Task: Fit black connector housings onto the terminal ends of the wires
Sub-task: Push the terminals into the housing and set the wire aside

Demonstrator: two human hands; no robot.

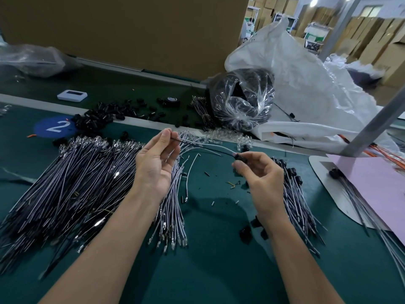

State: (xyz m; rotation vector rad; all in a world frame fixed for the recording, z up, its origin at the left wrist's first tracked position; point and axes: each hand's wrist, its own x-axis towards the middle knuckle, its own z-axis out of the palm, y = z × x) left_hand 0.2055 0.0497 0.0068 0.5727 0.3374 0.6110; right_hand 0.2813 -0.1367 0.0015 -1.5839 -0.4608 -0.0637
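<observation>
Two pinch grips: left hand [155,165] wire [217,147], right hand [260,172] housing [240,158].

**One head-worn view, aimed forward and down**

The green bench [219,270] is seen from close above through a wide-angle lens. The left hand [155,163] and right hand [260,172] are framed centrally; stacked cartons [361,38] are caught far off, upper right.

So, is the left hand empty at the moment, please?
No, the left hand pinches a wire between its thumb and fingertips.
</observation>
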